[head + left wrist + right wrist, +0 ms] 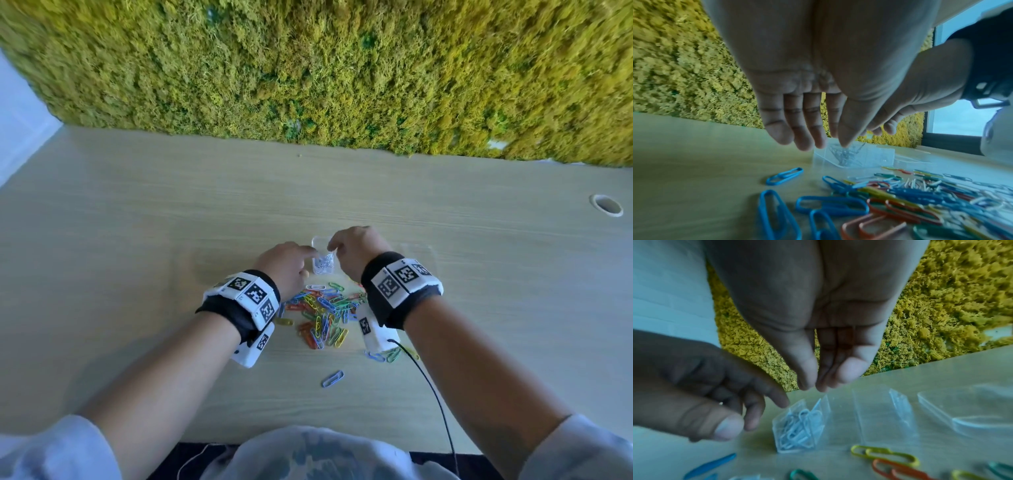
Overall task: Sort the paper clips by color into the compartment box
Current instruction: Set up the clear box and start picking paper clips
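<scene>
A clear compartment box (317, 240) lies on the table under both hands. Its leftmost compartment holds white paper clips (799, 431), also seen as white clips (323, 265). A mixed pile of coloured clips (325, 308) lies just nearer me, blue, red, yellow, green and white. My left hand (310, 263) hovers at the box's left end with its fingers (809, 139) straight and nothing in them. Over the white compartment, my right hand (812, 388) points down, thumb and fingertips almost meeting, with no clip visible between them.
A clear lid (966, 410) lies to the right of the box. One blue clip (332, 378) sits alone nearer me. A moss wall (308, 68) backs the table, a cable hole (608, 205) is far right, and a black cable (431, 383) trails from my right wrist.
</scene>
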A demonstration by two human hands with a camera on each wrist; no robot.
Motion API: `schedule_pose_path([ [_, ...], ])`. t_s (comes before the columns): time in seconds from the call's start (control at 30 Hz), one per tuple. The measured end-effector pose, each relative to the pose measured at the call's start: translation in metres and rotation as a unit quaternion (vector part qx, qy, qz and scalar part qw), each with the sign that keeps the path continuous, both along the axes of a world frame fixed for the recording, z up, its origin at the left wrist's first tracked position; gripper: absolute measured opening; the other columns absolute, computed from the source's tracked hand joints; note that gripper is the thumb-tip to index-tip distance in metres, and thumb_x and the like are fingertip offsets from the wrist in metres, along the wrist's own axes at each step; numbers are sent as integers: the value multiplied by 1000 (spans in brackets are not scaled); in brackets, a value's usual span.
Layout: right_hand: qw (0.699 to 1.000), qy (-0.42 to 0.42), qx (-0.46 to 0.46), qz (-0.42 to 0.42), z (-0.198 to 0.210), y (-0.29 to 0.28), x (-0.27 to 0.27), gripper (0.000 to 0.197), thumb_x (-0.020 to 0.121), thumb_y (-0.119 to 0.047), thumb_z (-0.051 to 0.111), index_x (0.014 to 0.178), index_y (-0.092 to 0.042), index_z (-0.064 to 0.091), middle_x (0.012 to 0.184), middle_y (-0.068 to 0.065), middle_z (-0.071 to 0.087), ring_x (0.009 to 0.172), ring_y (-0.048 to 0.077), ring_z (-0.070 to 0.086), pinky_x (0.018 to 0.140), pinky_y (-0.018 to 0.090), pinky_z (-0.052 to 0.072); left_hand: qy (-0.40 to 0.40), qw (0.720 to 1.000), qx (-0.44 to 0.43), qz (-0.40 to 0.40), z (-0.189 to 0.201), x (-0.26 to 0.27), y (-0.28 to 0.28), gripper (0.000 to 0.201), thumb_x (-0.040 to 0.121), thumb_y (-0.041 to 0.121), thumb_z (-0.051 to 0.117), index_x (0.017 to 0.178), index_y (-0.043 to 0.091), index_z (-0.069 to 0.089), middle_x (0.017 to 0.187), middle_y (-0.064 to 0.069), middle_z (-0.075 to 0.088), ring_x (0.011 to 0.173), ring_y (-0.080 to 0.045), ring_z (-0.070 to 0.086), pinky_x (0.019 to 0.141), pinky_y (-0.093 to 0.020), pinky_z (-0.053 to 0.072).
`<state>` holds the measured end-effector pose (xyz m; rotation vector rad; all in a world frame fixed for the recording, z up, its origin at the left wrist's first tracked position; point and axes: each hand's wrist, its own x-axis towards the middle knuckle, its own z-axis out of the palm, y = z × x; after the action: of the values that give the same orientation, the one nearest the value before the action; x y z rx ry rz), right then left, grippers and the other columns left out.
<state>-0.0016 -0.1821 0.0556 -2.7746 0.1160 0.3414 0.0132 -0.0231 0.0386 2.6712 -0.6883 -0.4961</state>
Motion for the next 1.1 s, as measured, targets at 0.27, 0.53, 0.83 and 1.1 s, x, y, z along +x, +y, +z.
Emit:
schedule_pose_path([
  [0.27,997,28,-53,48,-10,8,-15,40,92,-8,45,126,-23,60,125,7,53,110,26,58,88,32,51,-74,995,60,-37,-7,-4,-6,43,92,14,44,131,33,50,111,-3,53,102,-23,56,72,-31,44],
  [0.53,999,2,-30,18,-10,1,-16,37,93,-12,45,125,-24,58,125,6,52,109,26,57,88,37,52,-66,998,6,-24,-9,-9,1,36,91,16,47,125,26,54,112,0,54,102,-21,56,81,-34,49],
  [0.83,1000,4,-25,9,-9,3,-15,34,95,-31,47,129,-30,53,130,3,49,116,24,53,90,36,49,-48,996,80,0,-15,-9,-6,17,88,30,56,96,20,69,99,2,65,90,-22,63,80,-34,53],
  [1.1,999,7,-51,6,-6,6,-11,31,94,-26,49,123,-30,58,125,3,51,115,25,53,88,40,51,-49,990,132,-24,-14,-8,-17,24,90,20,45,88,16,68,91,-2,68,81,-24,65,74,-37,56],
])
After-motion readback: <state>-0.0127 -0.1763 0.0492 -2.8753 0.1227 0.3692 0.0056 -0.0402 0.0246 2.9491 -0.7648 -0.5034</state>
